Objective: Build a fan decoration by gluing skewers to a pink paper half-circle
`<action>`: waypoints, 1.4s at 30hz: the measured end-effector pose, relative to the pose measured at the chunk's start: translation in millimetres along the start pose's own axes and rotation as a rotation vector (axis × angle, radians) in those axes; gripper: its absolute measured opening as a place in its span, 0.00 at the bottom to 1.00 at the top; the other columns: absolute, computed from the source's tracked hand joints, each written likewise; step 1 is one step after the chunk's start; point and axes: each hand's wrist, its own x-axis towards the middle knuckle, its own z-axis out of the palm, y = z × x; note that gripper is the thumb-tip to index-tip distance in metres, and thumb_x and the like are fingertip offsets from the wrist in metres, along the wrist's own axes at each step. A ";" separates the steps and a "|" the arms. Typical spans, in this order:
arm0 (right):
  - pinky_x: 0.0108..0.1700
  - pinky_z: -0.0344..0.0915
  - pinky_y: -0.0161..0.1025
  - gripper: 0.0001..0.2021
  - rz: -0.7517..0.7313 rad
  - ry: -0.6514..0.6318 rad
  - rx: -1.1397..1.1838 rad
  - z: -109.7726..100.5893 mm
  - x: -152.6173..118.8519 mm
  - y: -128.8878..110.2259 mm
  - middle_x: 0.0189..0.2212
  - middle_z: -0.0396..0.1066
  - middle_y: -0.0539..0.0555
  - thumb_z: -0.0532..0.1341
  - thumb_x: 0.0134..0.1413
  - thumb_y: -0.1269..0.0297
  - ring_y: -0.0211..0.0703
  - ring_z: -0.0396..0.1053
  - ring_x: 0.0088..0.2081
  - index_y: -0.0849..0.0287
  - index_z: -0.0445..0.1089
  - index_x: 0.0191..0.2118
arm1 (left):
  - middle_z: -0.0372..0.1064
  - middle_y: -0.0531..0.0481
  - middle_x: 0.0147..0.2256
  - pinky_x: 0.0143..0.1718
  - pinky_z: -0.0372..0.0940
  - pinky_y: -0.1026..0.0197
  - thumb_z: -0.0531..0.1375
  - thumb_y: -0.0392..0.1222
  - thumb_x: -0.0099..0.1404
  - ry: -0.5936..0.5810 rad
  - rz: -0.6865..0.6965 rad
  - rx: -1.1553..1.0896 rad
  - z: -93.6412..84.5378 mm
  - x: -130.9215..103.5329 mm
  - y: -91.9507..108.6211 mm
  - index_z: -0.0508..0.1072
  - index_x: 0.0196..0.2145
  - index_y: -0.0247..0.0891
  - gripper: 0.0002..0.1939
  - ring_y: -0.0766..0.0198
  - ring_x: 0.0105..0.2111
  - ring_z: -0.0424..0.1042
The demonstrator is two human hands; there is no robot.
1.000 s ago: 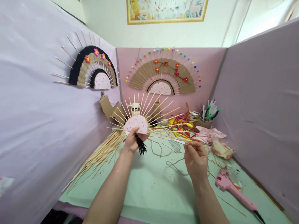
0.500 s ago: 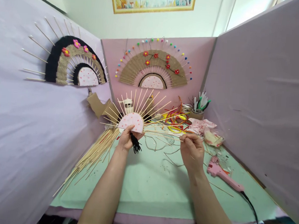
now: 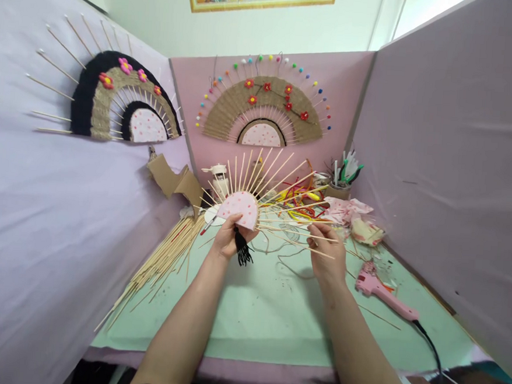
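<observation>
Centrally, the stick fan (image 3: pixel 240 206) stretches from left hand (image 3: pixel 226 239) to right hand (image 3: pixel 328 264).

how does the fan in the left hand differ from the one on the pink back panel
The held fan has bare sticks, while the panel fan carries a brown band with red flowers. The held fan's stick tips are plain; the panel fan's end in colorful balls. The held fan is in the left hand; the panel fan hangs flat. Both have a dotted half-round center and fanned sticks.
</observation>
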 end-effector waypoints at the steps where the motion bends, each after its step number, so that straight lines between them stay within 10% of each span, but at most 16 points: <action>1: 0.27 0.56 0.35 0.14 0.004 0.017 -0.030 -0.8 2.2 3.6 0.25 0.69 0.47 0.73 0.32 0.60 0.33 0.60 0.24 0.58 0.73 0.28 | 0.78 0.47 0.32 0.47 0.71 0.50 0.52 0.33 0.65 -0.010 -0.028 -0.002 2.1 -0.6 -4.5 0.68 0.52 0.35 0.18 0.61 0.32 0.78; 18: 0.31 0.58 0.36 0.15 -0.115 0.173 -0.232 -3.2 2.0 8.2 0.26 0.67 0.47 0.66 0.42 0.54 0.37 0.61 0.27 0.59 0.68 0.31 | 0.77 0.35 0.43 0.53 0.64 0.38 0.59 0.36 0.59 -0.326 -0.581 0.067 12.1 -27.8 -90.8 0.68 0.53 0.29 0.24 0.46 0.48 0.74; 37: 0.43 0.60 0.42 0.14 -0.166 0.170 -0.391 -7.6 7.5 22.8 0.37 0.70 0.53 0.64 0.38 0.59 0.46 0.64 0.40 0.57 0.69 0.35 | 0.79 0.46 0.34 0.47 0.71 0.58 0.53 0.33 0.66 -0.001 -0.146 -0.164 15.9 -13.6 -70.2 0.70 0.50 0.33 0.15 0.63 0.35 0.78; 42: 0.38 0.60 0.39 0.11 -0.154 -0.214 -0.393 2.9 -11.2 8.7 0.31 0.71 0.52 0.65 0.43 0.57 0.43 0.65 0.34 0.57 0.70 0.31 | 0.78 0.46 0.33 0.45 0.72 0.59 0.53 0.31 0.66 0.052 -0.057 -0.210 13.4 -5.0 -63.3 0.70 0.51 0.33 0.16 0.63 0.35 0.78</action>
